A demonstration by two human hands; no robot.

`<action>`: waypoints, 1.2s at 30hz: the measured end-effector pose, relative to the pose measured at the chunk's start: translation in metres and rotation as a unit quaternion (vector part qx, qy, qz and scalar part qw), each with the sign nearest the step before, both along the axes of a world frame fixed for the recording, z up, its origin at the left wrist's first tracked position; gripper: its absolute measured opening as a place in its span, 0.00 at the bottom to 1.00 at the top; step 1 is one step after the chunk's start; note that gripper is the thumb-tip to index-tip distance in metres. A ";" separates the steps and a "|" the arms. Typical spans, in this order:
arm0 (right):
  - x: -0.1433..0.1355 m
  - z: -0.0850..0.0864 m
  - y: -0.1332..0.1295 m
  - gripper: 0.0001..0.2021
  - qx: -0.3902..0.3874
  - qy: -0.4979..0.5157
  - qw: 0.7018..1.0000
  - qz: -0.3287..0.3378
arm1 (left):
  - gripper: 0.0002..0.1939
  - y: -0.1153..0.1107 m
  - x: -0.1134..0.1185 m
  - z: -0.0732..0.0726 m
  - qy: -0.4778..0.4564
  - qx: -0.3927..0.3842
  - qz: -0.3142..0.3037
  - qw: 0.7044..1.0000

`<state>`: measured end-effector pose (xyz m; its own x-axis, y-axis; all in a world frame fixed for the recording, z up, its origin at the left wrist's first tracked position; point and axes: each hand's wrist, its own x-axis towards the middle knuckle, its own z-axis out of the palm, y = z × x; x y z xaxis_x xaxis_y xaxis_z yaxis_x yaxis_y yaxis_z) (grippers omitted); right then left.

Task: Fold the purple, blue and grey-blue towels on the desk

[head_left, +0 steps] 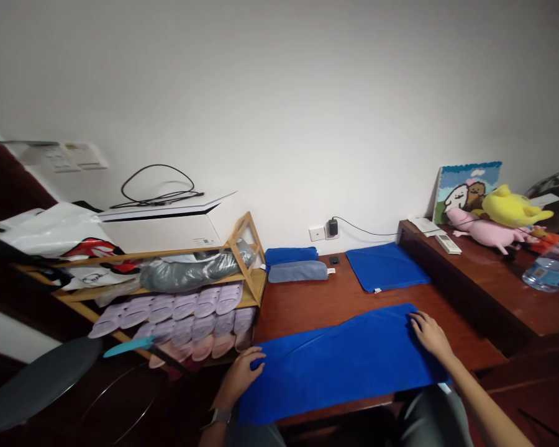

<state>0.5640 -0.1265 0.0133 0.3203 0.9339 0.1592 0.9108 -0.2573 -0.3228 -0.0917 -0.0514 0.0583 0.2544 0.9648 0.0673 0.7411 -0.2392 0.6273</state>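
A blue towel (pixel 340 363) lies spread out as a wide strip across the near part of the table, its front edge reaching the table's front. At its left edge, my left hand (pixel 245 372) is closed on a small bunch of the cloth between thumb and fingers. My right hand (pixel 431 335) rests over the upper right edge, fingers apart on the fabric; its thumb is hidden. Farther back is a folded blue towel (pixel 386 267) lying flat. Against the wall at the back left, a rolled blue towel (pixel 291 254) sits behind a rolled grey-blue towel (pixel 299 271).
Left of the table (pixel 317 308) stands a wooden rack (pixel 249 248) with several lilac and pink slippers (pixel 186 307) and a white box (pixel 168 228). A raised desk on the right holds plush toys (pixel 487 230), a remote (pixel 448 244) and a water bottle (pixel 549 270).
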 end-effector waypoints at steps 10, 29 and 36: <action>0.021 -0.016 0.034 0.30 -0.052 0.014 0.998 -0.035 | 0.15 0.016 -0.005 -0.021 0.029 0.082 0.023 0.996; -0.010 -0.046 0.057 0.30 0.014 0.032 0.999 0.021 | 0.29 0.071 0.062 -0.066 0.233 0.117 0.047 0.964; -0.011 -0.042 0.067 0.33 -0.033 0.023 0.999 0.007 | 0.30 0.091 0.055 -0.063 0.258 0.075 0.039 0.963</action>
<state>0.5530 -0.0594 -0.0285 0.3127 0.9463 0.0818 0.8992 -0.2672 -0.3465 -0.0371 0.0395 -0.0049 0.2180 0.9716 0.0916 0.9641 -0.2290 0.1344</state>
